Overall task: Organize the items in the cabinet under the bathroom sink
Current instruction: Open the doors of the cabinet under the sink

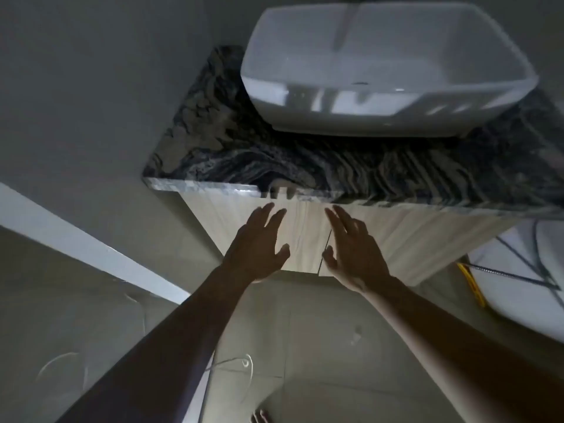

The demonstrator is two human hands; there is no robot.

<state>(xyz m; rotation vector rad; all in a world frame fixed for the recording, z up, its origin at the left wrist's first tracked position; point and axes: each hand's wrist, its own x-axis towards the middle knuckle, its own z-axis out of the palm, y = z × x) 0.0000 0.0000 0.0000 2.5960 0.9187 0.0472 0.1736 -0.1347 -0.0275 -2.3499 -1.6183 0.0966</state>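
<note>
Now, hands: left hand [259, 245] and right hand [355, 248] spread, nothing held.
Cabinet doors [305, 236]: shut, frame centre; items hidden.
Handling: likely stiff, light; to be gripped at the middle seam [330, 235].

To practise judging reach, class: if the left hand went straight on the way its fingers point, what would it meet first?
Probably the left cabinet door, near its top under the countertop; depth from the left hand is unclear.
</note>
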